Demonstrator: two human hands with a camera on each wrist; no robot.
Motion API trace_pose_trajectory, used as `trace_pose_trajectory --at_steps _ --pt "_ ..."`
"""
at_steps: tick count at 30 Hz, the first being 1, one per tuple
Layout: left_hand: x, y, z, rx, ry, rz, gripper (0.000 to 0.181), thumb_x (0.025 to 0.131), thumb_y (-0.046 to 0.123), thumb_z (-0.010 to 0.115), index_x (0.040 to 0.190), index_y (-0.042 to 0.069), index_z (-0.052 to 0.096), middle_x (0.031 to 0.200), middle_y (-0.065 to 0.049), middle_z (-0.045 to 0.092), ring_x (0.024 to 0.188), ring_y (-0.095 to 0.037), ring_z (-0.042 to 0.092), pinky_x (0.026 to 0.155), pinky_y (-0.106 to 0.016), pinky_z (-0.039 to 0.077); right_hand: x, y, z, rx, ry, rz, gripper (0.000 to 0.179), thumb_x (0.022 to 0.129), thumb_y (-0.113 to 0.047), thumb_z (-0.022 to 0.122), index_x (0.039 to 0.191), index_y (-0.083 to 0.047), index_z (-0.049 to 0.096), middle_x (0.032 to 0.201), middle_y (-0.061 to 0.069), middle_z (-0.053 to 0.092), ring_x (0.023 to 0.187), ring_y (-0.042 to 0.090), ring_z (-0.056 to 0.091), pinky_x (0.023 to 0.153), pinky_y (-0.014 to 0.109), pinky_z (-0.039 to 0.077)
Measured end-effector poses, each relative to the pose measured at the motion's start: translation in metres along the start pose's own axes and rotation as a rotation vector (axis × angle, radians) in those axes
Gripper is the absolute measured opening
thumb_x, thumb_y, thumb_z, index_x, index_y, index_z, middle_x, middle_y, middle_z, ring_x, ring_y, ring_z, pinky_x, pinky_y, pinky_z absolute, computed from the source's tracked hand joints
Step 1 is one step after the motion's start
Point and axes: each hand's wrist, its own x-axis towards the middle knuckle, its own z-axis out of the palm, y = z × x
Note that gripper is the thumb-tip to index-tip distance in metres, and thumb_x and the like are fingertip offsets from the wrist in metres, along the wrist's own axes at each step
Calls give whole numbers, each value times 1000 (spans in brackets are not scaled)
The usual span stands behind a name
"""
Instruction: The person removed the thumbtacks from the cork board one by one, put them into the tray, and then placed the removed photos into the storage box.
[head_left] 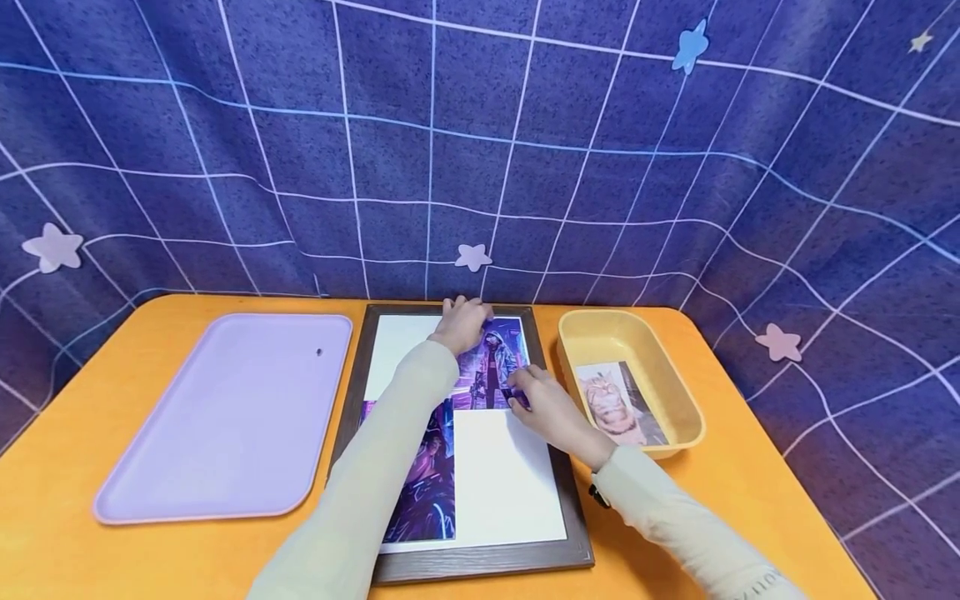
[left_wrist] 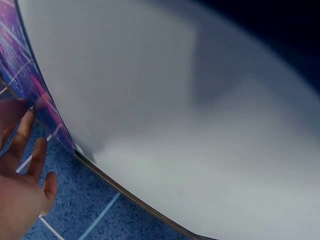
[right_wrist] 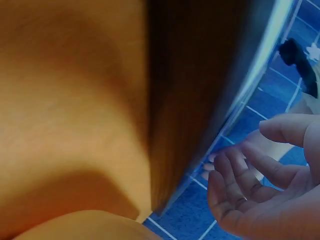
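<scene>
A picture print of a hooded figure in purple and blue [head_left: 491,367] lies in the upper right part of a dark frame [head_left: 480,562] with a white backing [head_left: 510,475]. My left hand [head_left: 461,323] touches the print at its top edge, its other fingers loosely bent in the left wrist view. At the print's right edge rest the fingertips of my right hand [head_left: 551,408]; the right wrist view shows its thumb apart from the fingers. A second purple print [head_left: 431,492] lies lower left in the frame, partly covered by my left sleeve.
A lilac tray [head_left: 217,425] with a small dark object [head_left: 319,352] on it lies to the left. To the right stands a yellow bin [head_left: 678,396] holding a cat picture [head_left: 607,404]. Behind the orange table [head_left: 45,533] hangs a blue gridded curtain [head_left: 390,167].
</scene>
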Motion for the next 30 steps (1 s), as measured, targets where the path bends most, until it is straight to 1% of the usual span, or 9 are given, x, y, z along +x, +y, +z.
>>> trace_pose_trajectory --at_steps 4,7,8,12,19,24,30 --pt "1 -2 1 -10 -14 -3 30 86 11 58 115 18 62 118 -1 58 109 -27 46 93 -44 26 0 4 5 -75 65 -62 20 77 -7 67 94 0 60 86 9 55 78 22 51 68 35 45" --pt "2 -3 1 -14 -16 -4 30 86 10 57 114 17 62 118 -2 58 109 -27 46 93 -44 26 0 7 7 -105 73 -69 20 78 -9 68 95 -1 61 89 9 56 81 24 51 69 38 44" --pt "2 -3 2 -15 -15 -4 29 86 10 57 114 17 62 118 -2 59 108 -27 46 93 -44 26 0 8 8 -102 64 -60 20 79 -10 68 96 -2 61 90 10 56 82 25 51 70 39 44" --pt "3 -3 2 -20 -10 2 28 87 10 57 113 16 63 117 -2 59 108 -27 46 92 -44 26 2 12 11 -145 50 -51 21 80 -13 68 98 -4 61 95 10 57 87 27 52 72 40 44" --pt "3 -3 2 -33 -12 3 26 88 10 55 112 16 63 116 -2 59 108 -27 46 91 -43 27 2 16 15 -217 31 -60 23 81 -15 68 101 -5 62 103 11 58 92 29 53 72 39 44" --pt "5 -3 2 -68 4 -7 24 89 10 54 110 16 65 113 -2 61 106 -27 47 89 -42 28 2 17 16 -240 17 -69 23 82 -16 67 102 -6 62 104 10 58 93 30 53 71 40 42" --pt "6 -4 3 -87 0 -18 24 90 11 52 109 17 66 112 -2 60 105 -26 48 89 -42 29 4 17 16 -233 -36 -40 23 83 -16 65 103 -6 62 106 10 58 96 29 52 73 38 42"
